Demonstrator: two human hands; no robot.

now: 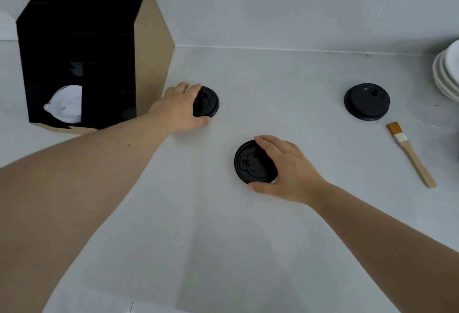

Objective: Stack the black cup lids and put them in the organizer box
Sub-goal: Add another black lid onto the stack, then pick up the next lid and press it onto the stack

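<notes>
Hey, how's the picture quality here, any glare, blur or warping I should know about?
Head view: soft, even light, no harsh glare; faint shadows under both arms on the counter; wide-angle bending curves the organizer box edges; its dark interior hides detail; the black lids stay reasonably sharp.

I see three round matte black plastic cup lids: one far left (207, 102), one centre with raised embossed markings (252, 163), one right (367, 101). Cardboard organizer box (154, 46) has glossy black front and inside, plain tan-brown side. White lids (67, 105) inside its lower left slot. Light grey countertop (223, 250), pale grey-white wall. Pastry brush (411, 153): orange bristles, white band, light wood handle. White stacked dishes (447, 71).
</notes>
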